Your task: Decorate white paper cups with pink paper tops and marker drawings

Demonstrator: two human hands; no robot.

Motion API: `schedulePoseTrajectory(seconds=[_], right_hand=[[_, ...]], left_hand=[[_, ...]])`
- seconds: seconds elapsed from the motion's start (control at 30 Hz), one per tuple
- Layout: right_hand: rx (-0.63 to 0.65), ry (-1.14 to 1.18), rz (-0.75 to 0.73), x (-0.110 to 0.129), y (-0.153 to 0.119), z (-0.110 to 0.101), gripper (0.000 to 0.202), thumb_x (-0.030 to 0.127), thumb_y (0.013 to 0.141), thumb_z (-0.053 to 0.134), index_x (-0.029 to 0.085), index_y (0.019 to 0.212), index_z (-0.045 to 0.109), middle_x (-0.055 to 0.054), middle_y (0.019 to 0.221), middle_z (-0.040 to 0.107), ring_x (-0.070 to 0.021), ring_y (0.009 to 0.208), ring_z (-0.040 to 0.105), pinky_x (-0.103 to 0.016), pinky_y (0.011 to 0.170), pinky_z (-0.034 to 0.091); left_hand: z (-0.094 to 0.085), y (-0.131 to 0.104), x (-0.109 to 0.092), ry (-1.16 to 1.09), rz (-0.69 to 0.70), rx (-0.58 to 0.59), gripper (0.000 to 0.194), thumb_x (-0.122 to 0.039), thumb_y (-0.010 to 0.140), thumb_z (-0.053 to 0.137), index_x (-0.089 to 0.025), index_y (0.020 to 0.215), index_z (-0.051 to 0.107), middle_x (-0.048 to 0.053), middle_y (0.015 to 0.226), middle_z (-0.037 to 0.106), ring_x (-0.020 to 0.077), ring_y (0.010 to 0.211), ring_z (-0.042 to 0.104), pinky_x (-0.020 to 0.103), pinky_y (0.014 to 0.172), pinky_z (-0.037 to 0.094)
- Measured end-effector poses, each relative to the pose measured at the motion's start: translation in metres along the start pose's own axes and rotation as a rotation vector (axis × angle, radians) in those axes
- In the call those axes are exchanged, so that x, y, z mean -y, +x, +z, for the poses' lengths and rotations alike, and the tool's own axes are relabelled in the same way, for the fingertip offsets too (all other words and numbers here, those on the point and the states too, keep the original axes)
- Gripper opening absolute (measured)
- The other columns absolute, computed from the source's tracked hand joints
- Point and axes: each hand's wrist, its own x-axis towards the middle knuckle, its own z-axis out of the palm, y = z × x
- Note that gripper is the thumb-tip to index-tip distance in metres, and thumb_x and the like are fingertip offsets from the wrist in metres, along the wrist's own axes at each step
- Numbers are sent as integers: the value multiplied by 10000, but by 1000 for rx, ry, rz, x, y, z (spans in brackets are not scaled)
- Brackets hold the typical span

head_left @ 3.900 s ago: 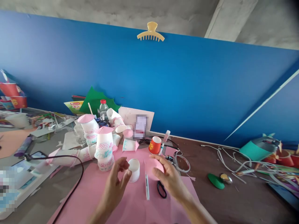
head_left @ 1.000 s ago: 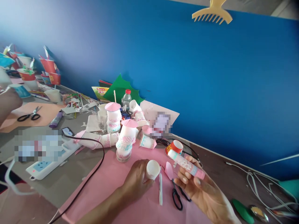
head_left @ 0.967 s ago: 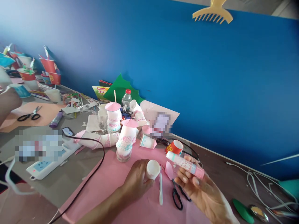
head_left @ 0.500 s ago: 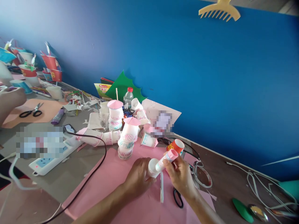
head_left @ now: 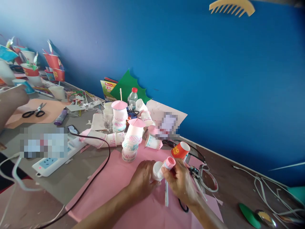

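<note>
My left hand (head_left: 142,178) is wrapped round a small white paper cup (head_left: 156,169), its mouth tilted up. In my right hand (head_left: 180,179) is a glue stick (head_left: 169,163) with a pink base, its lower end against or just at the cup's rim; the tip is hidden. Beneath both hands lies a large pink paper sheet (head_left: 102,190). A white utility knife (head_left: 166,194) and a black scissor handle (head_left: 183,206) lie partly under my right hand. Behind my left hand stands a stack of decorated paper cups (head_left: 130,143) with a pink cone top.
A second cup stack (head_left: 119,114), a red cup (head_left: 180,150) and a bottle (head_left: 132,97) stand farther back. A black cable (head_left: 106,162) crosses beside a power strip (head_left: 56,162). At left, another person's hand (head_left: 15,97) is near scissors (head_left: 38,110). White cords (head_left: 262,190) lie right.
My right hand has brought the glue stick left and lower over the cup's rim, tilting it more steeply. My left hand keeps its hold. The whole view has shifted slightly.
</note>
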Motion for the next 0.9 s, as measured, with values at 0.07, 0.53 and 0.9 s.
schedulePoseTrajectory(seconds=[0.07, 0.53, 0.9], right_hand=[[27, -2, -4, 0, 0, -5, 289, 403, 924, 480, 229, 694, 487, -10, 586, 544, -188, 586, 530, -303, 546, 430], [10, 80, 120, -22, -2, -26, 263, 424, 928, 492, 190, 892, 607, -72, 779, 635, -223, 736, 614, -318, 605, 494], [177, -83, -44, -34, -10, -26, 255, 381, 928, 489, 217, 755, 578, -27, 626, 572, -210, 642, 561, -361, 645, 486]], left_hand=[[2, 0, 3, 8, 16, -14, 312, -180, 716, 634, -163, 1024, 582, 99, 966, 648, 273, 894, 582, 407, 798, 455], [5, -2, 3, 52, 49, -48, 308, -167, 719, 598, -160, 1026, 575, 108, 972, 651, 275, 902, 585, 422, 801, 476], [3, -3, 2, 62, 45, -18, 297, -162, 754, 581, -166, 1049, 552, 108, 986, 636, 275, 921, 580, 420, 806, 481]])
